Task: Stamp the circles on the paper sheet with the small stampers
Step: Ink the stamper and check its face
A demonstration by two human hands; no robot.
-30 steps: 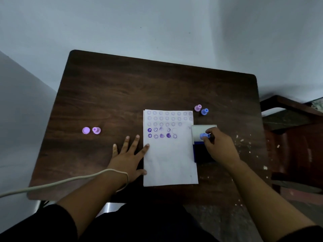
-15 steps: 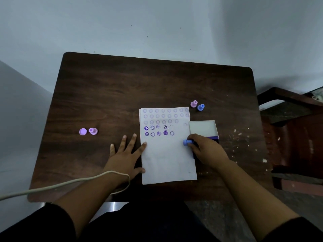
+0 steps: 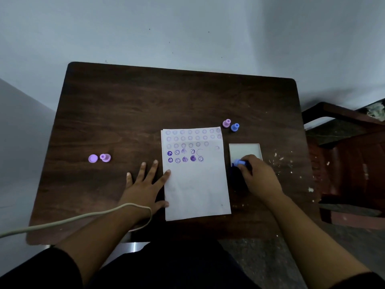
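A white paper sheet (image 3: 195,184) lies mid-table, with rows of faint printed circles at its top and two rows of purple stamped marks (image 3: 185,156) below them. My left hand (image 3: 145,184) lies flat with fingers spread at the sheet's left edge. My right hand (image 3: 257,177) grips a small blue stamper (image 3: 239,163), held just right of the sheet over the dark ink pad (image 3: 237,174). The pad's open white lid (image 3: 244,150) stands behind it.
A pink stamper (image 3: 226,123) and a blue stamper (image 3: 235,127) stand beyond the sheet's top right corner. A purple cap (image 3: 93,158) and a pink stamper (image 3: 105,157) sit at the table's left. A pale cable (image 3: 83,216) crosses my left wrist. A wooden chair (image 3: 341,142) stands at right.
My right hand carried the blue stamper from the ink pad left to the sheet's right edge, then back right to the pad. My left hand stayed flat.
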